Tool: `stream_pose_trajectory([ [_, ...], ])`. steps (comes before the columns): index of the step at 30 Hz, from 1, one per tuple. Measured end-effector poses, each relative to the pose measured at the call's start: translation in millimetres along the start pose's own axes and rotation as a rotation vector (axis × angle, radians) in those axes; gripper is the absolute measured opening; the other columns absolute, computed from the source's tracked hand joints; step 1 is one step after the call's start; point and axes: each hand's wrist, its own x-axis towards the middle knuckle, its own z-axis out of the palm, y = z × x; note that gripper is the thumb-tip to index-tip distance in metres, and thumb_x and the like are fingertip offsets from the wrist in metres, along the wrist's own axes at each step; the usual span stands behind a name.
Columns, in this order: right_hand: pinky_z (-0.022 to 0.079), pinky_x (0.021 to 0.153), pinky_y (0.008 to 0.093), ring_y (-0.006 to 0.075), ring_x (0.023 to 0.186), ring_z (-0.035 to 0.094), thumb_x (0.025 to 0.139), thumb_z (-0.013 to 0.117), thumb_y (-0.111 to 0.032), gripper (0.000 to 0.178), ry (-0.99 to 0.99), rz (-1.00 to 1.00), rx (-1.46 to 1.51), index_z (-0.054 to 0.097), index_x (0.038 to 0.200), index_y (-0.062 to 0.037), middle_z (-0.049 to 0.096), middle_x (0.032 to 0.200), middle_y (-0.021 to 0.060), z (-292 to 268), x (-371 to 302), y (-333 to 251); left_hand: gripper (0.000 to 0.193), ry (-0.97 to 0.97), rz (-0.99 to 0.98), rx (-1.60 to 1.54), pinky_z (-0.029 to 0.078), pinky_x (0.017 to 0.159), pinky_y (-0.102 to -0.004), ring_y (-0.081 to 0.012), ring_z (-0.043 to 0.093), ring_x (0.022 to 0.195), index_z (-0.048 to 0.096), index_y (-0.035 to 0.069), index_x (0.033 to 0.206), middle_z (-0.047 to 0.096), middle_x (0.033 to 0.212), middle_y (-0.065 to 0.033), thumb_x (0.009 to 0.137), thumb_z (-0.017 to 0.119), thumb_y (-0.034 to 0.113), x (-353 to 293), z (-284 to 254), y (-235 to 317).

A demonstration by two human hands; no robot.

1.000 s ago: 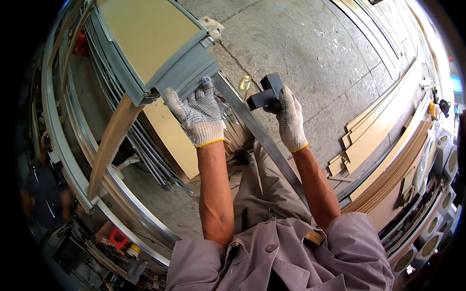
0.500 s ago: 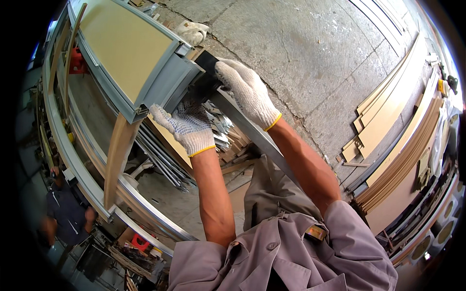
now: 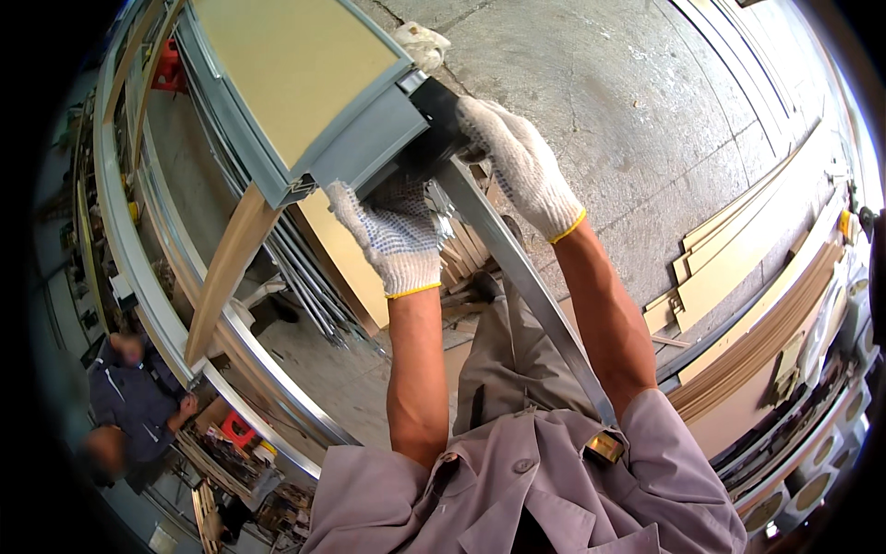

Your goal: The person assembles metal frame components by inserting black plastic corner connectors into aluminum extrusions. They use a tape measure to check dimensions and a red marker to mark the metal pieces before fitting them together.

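A black block (image 3: 432, 129), smeared by motion, sits against the end of a grey metal frame (image 3: 365, 143) that edges a pale yellow panel (image 3: 291, 69). My right hand (image 3: 526, 166), in a white knitted glove with a yellow cuff, grips the block's right side. Below the block, my left hand (image 3: 397, 245), in a matching glove with blue dots, is closed around its underside. The left thumb sticks out toward the frame corner, while those fingertips are hidden. A bare metal bar (image 3: 526, 282) slants from under the block toward my waist.
A wooden leg (image 3: 231, 268) props the frame corner. Metal strips (image 3: 314, 282) lie under the panel. Long curved rails (image 3: 125, 235) run along the left, beyond which a person (image 3: 134, 397) in dark clothing works. Board stacks (image 3: 748, 240) lie at right on the concrete floor.
My view has shifted, so the panel, frame and both hands sit farther right. Both hands stay at the black block. More of the metal bar shows, and the person at left has changed posture.
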Motion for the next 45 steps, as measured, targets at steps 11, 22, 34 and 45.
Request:
stream_pose_trajectory([
  [11,0.047,0.104,0.0409,0.0366,0.121,0.063,0.108,0.054,-0.036,0.05,0.062,-0.033,-0.047,0.059,0.144,-0.0017,0.062,0.132,0.0238,21.3,-8.2,-11.4,0.074,0.022,-0.052,-0.136,0.053,0.107,-0.0475,-0.0317,0.061,0.125,0.056,0.008,0.146,0.06,0.143,-0.015,0.093,0.073,0.056,9.1,-12.5,-5.1],
  [22,0.045,0.109,0.0401,0.0368,0.129,0.061,0.105,0.06,-0.026,0.044,0.214,-0.051,0.049,0.06,0.141,0.0003,0.061,0.138,0.0238,38.6,-0.6,-3.0,0.073,0.098,-0.036,-0.041,0.05,0.11,-0.0461,-0.0308,0.058,0.131,0.052,0.008,0.15,0.058,0.146,-0.0147,0.098,0.066,0.057,1.6,-1.6,2.1],
  [34,0.051,0.098,0.04,0.0344,0.111,0.067,0.103,0.061,-0.023,0.04,0.22,0.001,0.011,0.062,0.137,-0.0017,0.063,0.121,0.0198,42.8,5.2,-8.6,0.072,0.102,-0.036,-0.125,0.047,0.114,-0.0496,-0.0326,0.056,0.134,0.053,0.007,0.149,0.058,0.147,-0.0148,0.098,0.067,0.055,4.2,-9.4,-1.4],
  [45,0.051,0.101,0.0435,0.0367,0.114,0.064,0.093,0.072,-0.022,0.055,0.295,0.169,0.171,0.054,0.141,-0.0018,0.062,0.124,0.0225,49.5,2.4,-4.0,0.072,0.141,-0.112,0.019,0.049,0.112,-0.0469,-0.0316,0.059,0.129,0.057,0.004,0.142,0.059,0.143,-0.0156,0.094,0.07,0.056,3.2,-5.8,6.5],
])
